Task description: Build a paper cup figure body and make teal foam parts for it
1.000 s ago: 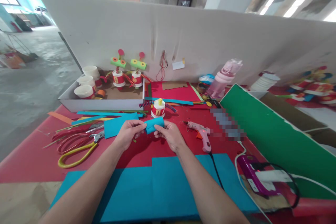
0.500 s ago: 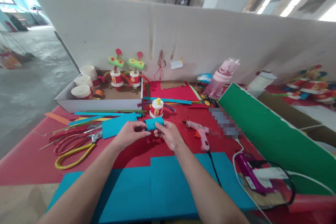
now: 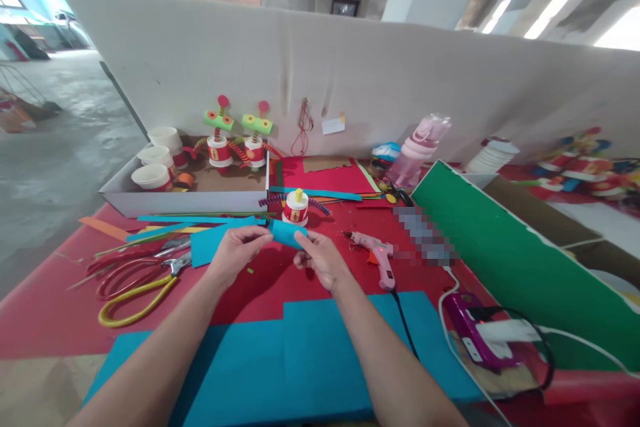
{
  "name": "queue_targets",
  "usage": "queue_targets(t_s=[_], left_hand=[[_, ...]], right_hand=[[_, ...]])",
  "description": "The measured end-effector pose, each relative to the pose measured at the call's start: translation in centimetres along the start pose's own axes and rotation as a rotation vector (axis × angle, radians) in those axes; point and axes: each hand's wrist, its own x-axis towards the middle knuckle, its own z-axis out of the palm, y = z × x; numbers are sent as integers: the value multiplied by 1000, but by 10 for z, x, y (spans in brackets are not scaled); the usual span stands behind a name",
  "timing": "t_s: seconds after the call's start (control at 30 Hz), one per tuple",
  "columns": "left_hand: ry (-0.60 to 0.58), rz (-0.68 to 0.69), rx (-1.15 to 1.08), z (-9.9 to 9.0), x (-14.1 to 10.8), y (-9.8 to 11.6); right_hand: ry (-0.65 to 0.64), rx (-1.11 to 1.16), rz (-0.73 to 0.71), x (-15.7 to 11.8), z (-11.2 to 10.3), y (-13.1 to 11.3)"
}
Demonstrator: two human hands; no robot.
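A small blue paper tube (image 3: 289, 234) is held between my two hands, just above the red table and tilted down to the right. My right hand (image 3: 324, 260) grips its right end, thumb on top and fingers curled below. My left hand (image 3: 235, 252) has its thumb and fingers pinched together at the tube's left end. Right behind the tube stands a red-and-white paper cup figure (image 3: 295, 209) with a yellow piece on top and dark coiled paper arms. To the right of my right hand lies a pink glue gun (image 3: 377, 255), its red light on.
Pliers with yellow and red handles (image 3: 140, 300) and coloured paper strips (image 3: 175, 221) lie left. A white box (image 3: 185, 203) holds cups and two finished figures. Blue sheets (image 3: 240, 367) lie in front. A purple power strip (image 3: 475, 333) and green board (image 3: 505, 247) stand right.
The tube has tilted, its left end now higher, and my left fingers have closed at that end. A tiny yellow-green scrap now shows on the table below. The view has shifted slightly.
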Motion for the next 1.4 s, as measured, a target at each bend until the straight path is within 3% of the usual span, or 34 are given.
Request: queue_targets(t_s=[0.1,0.17,0.37,0.5,0.63,0.73,0.97,1.4], left_hand=[[-132,49,70,-16,1,9],[-236,112,151,-24,1,16],[-450,97,211,-26,-3,26],[-572,50,223,-27,-2,24],[-672,-22,217,-31,0,19],[-686,-48,170,-32,0,16],[-653,-109,125,-29,1,10],[-648,-110,179,-25,0,12]], right_hand=[[165,-225,-194,-2,-10,-13],[165,-266,-304,-5,-12,-19],[-344,-354,-165,-19,0,-20],[-470,-401,-125,-20,2,-16],[-523,-467,-194,-16,0,-12],[-524,-470,-231,-13,-2,-9],[-508,-336,-49,-17,0,-11],[-495,-327,-95,-15,2,-9]])
